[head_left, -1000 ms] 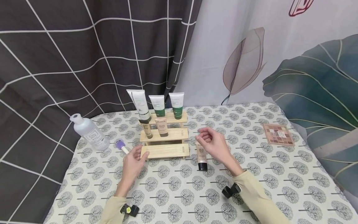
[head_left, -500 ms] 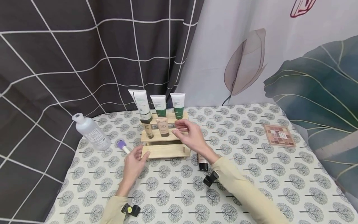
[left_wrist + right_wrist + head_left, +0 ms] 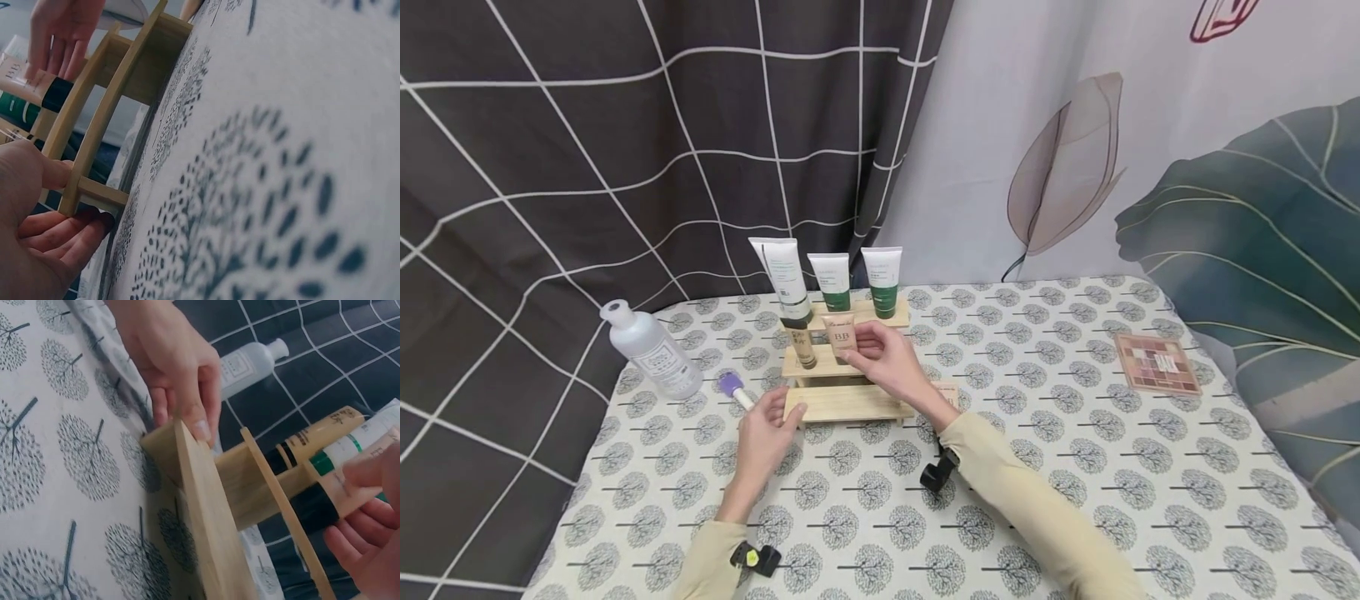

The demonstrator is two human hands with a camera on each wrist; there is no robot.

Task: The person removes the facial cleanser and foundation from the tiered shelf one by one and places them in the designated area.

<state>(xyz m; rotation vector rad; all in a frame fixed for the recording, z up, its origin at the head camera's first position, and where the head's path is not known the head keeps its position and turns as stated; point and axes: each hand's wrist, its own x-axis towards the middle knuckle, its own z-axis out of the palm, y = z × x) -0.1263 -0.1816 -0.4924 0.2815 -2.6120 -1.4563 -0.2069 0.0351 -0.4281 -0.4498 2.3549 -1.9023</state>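
Note:
A three-step wooden rack [image 3: 850, 406] stands on the patterned tablecloth. My left hand [image 3: 764, 433] grips the left end of its lowest step, thumb on top and fingers beneath in the left wrist view. On the middle step, my right hand [image 3: 891, 365] pinches a beige BB cream tube [image 3: 841, 332], thumb in front and fingers behind. Its black cap [image 3: 314, 507] rests at the step in the right wrist view. Left of it stands a gold tube with a black top [image 3: 802, 344]. The top step bears a large white tube [image 3: 785, 277] and two white-and-green tubes [image 3: 882, 282].
Another BB cream tube [image 3: 949, 391] lies right of the rack, mostly hidden by my right wrist. To the left are a pale pump-less bottle [image 3: 657, 352] and a purple-tipped brush [image 3: 731, 384]. An eyeshadow palette [image 3: 1159, 364] lies far right. Curtains hang behind.
My right hand has moved left from above the lying tube to the middle step and taken hold of the BB cream tube there. My left hand has stayed on the rack.

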